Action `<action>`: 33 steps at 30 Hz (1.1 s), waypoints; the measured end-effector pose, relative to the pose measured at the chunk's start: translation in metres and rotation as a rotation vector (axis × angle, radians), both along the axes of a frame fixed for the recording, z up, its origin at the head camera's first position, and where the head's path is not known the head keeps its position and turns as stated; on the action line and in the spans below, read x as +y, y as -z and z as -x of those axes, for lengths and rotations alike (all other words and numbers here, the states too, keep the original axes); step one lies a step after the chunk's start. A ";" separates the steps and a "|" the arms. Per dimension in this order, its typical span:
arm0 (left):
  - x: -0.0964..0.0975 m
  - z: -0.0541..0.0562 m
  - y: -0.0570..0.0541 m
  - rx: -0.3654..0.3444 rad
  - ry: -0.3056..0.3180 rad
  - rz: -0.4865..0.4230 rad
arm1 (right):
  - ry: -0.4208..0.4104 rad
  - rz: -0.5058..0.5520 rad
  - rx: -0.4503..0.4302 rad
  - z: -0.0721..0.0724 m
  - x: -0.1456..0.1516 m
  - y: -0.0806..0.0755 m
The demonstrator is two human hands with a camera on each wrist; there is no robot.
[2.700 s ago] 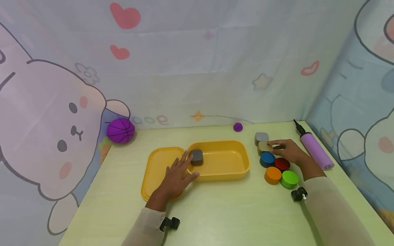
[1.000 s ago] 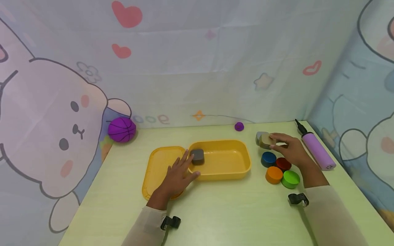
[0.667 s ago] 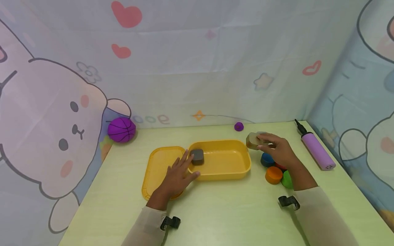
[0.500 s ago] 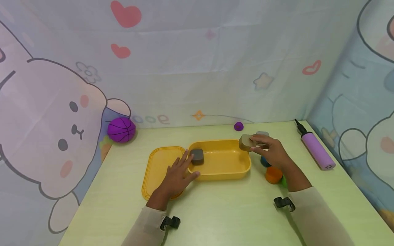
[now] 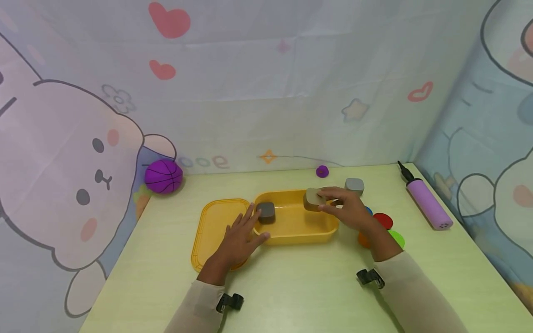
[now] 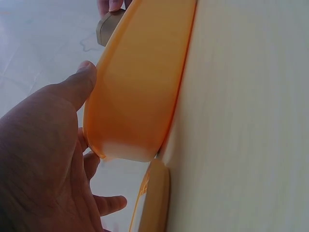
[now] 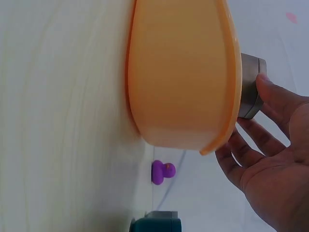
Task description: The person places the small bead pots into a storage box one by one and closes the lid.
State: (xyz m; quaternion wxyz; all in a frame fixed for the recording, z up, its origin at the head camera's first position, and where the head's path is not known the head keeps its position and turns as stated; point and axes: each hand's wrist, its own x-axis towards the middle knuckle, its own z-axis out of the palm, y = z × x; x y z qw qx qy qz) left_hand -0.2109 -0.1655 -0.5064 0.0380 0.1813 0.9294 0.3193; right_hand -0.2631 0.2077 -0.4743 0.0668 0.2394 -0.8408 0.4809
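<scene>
In the head view, my right hand (image 5: 345, 207) pinches a small tan rounded-square box (image 5: 313, 200) between thumb and fingers, above the right half of the yellow container (image 5: 295, 239). The right wrist view shows the tan box (image 7: 250, 87) just over the rim, with a seam near its top. My left hand (image 5: 238, 239) is spread at the container's left end, its thumb at the rim. A dark grey rounded-square box (image 5: 266, 212) sits inside that end, near the left fingertips. Under the left hand and beside the container lies a yellow lid (image 5: 212, 226).
Right of the container are a light grey box (image 5: 354, 186) and red (image 5: 383, 220), green (image 5: 397, 238), orange (image 5: 363, 239) and blue round pieces, partly behind the right arm. A purple pump (image 5: 429, 203), small purple toy (image 5: 322, 171) and purple ball (image 5: 164, 176) lie farther out.
My right hand has picked up the tan box from beside the light grey one and carried it left over the container. The left hand stays in place.
</scene>
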 end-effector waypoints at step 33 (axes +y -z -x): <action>-0.001 0.003 0.003 -0.006 0.002 0.022 | -0.106 -0.074 -0.140 -0.006 -0.092 0.006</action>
